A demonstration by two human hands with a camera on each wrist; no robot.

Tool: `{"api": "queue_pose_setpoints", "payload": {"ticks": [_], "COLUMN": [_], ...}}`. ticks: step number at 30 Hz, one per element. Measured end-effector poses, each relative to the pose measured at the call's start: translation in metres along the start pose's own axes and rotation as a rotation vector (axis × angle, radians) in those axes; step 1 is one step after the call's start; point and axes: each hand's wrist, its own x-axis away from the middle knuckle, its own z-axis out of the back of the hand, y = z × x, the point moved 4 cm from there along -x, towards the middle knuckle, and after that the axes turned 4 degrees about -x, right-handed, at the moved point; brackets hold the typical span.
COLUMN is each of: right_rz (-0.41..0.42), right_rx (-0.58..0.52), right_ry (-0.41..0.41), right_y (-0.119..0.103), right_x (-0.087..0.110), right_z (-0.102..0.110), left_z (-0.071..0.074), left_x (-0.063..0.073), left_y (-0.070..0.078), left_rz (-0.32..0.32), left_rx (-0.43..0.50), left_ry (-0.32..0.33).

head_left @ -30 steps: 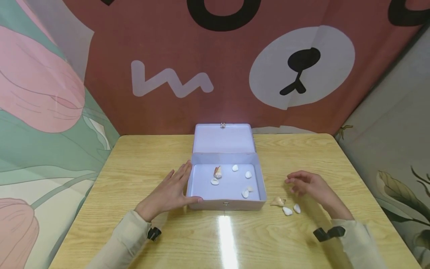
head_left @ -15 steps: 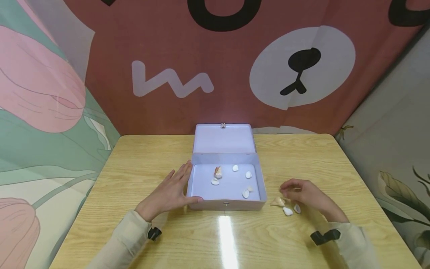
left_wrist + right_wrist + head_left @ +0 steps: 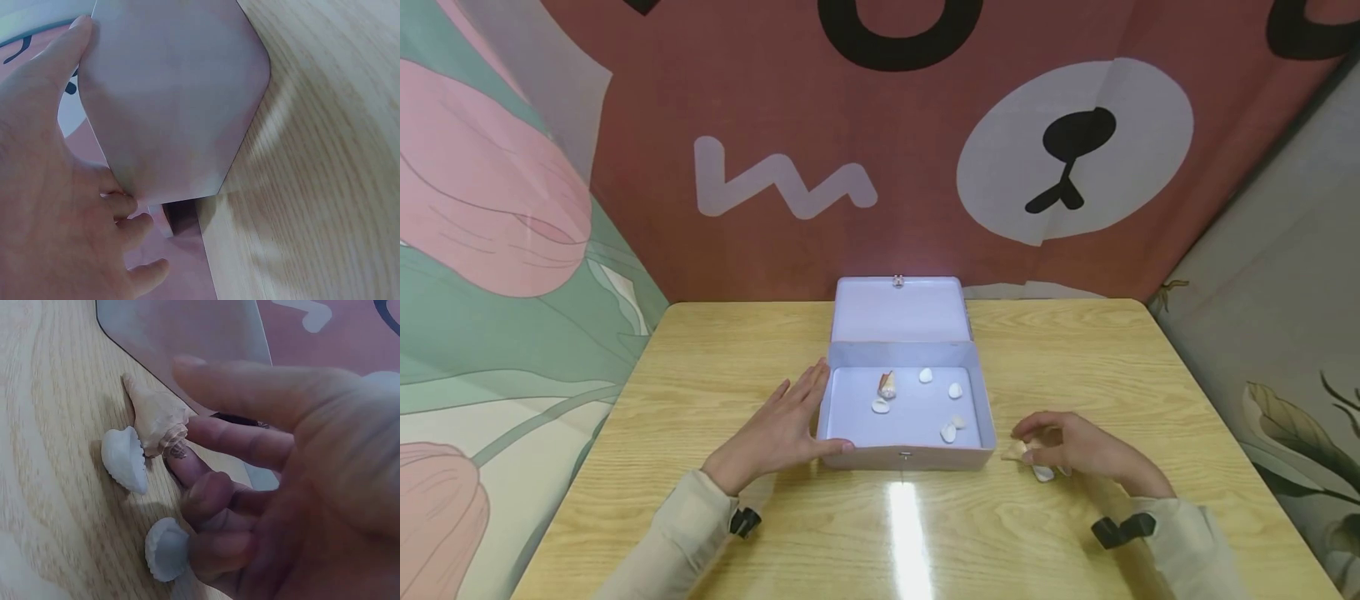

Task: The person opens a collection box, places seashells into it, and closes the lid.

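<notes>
A lidded metal box (image 3: pixel 906 457), pale lilac inside, stands with its lid (image 3: pixel 900 308) raised. My left hand (image 3: pixel 778 425) rests on its left side, fingers spread along the side and thumb at the front rim. In the left wrist view, the thumb and fingertips touch the edges of the box's end wall (image 3: pixel 175 100). To the right of the box, my right hand (image 3: pixel 1082 450) reaches over a spiky tan conch shell (image 3: pixel 153 419). A fingertip appears to touch the conch, while the thumb stays apart from it. Two white seashells, one (image 3: pixel 125 459) beside the conch and another (image 3: pixel 167 550) by the fingers, lie close.
Inside the box lie a brown-striped spiral shell (image 3: pixel 887 385) and several small pale shells, among them a white one (image 3: pixel 955 390). All stands on a wood-grain table (image 3: pixel 737 333). A printed cloth (image 3: pixel 910 200) hangs behind the table's back edge.
My right hand has moved down and left onto the conch, partly covering it and the white shells beside it. My left hand and the box have stayed in place.
</notes>
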Motion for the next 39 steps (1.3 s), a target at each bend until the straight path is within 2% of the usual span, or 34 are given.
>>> {"api": "queue_pose_setpoints", "payload": {"ticks": [7, 12, 21, 32, 39], "right_rz": [0.056, 0.064, 0.063, 0.046, 0.080], "right_rx": [-0.012, 0.006, 0.080, 0.078, -0.058], "right_ry": [-0.051, -0.043, 0.002, 0.091, 0.102], "right_y": [-0.004, -0.005, -0.008, -0.013, -0.012], "right_x": [0.002, 0.002, 0.001, 0.002, 0.002], "right_z": [-0.005, -0.005, -0.006, 0.000, 0.007], "left_z": [0.000, 0.000, 0.000, 0.000, 0.001], "left_x": [0.000, 0.000, 0.000, 0.000, 0.000], "left_y": [0.000, 0.000, -0.001, -0.001, -0.001], "left_rz": [-0.003, -0.006, 0.000, -0.004, -0.004], "left_rx": [0.004, 0.001, -0.008, -0.002, 0.002], "left_ry": [0.002, 0.005, 0.010, 0.002, 0.002]}}
